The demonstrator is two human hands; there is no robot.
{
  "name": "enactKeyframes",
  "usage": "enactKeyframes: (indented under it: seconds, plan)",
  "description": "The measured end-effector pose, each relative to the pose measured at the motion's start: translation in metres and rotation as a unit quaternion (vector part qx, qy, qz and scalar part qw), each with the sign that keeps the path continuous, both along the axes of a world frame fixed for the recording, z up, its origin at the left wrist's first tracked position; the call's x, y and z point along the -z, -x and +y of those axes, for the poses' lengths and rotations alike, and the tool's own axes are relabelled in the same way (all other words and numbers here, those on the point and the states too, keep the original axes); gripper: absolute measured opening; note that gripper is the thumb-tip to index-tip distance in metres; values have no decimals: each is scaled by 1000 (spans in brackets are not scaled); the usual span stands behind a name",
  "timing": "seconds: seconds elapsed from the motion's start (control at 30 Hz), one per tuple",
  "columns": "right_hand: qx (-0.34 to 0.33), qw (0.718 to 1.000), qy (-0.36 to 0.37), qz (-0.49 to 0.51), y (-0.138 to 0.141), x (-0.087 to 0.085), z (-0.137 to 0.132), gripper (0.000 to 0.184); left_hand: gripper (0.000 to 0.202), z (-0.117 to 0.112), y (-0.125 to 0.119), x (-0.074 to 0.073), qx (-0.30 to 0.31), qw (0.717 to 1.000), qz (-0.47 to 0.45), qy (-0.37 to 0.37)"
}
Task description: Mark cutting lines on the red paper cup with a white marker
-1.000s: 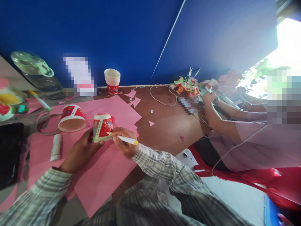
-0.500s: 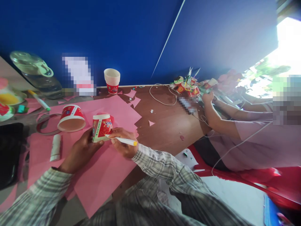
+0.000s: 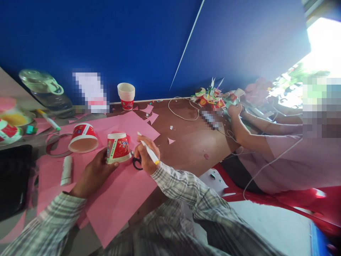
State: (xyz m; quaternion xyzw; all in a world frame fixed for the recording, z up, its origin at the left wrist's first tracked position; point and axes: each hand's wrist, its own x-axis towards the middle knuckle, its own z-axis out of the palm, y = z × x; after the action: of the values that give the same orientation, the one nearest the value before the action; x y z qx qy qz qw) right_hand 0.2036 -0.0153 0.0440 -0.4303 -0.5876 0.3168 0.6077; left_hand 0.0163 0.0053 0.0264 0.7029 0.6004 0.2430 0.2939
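My left hand (image 3: 97, 170) grips a red and white printed paper cup (image 3: 119, 147), tilted with its base up, above the pink paper (image 3: 119, 199). Between the fingers of my right hand (image 3: 149, 154) is a white marker (image 3: 149, 152) with a yellow end, its tip pointing up and away from the cup. Dark-handled scissors (image 3: 136, 163) lie partly hidden behind my right hand. Left of the held cup, another red paper cup (image 3: 83, 138) lies on its side, near a roll of tape (image 3: 59, 143) and a white glue stick (image 3: 66, 170).
A stack of paper cups (image 3: 126, 96) stands by the blue partition. Left are a water bottle (image 3: 46, 94), a green-tipped marker (image 3: 49, 120) and a black tray-like object (image 3: 16, 181). Pink scraps and a white cable (image 3: 183, 119) lie on the brown table. A co-worker (image 3: 277, 156) sits at right, handling crafts.
My right hand has drawn the marker away from the cup and lifted its tip. Scissors now show beside that hand. The left hand still holds the cup.
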Motion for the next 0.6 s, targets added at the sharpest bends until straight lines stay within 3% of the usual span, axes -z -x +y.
enactKeyframes:
  seconds: [0.13, 0.4, 0.6]
  plan:
    - [28, 999, 13, -23, -1, 3, 4, 29, 66, -1, -1, 1, -2, 1000, -22, -8]
    - [130, 985, -39, -110, -7, 13, 22, 37, 65, -1, -2, 0, -5, 999, -39, -20]
    - [142, 984, -3, -112, -14, 19, 37, 41, 69, -3, -3, -3, 46, 994, -82, -53]
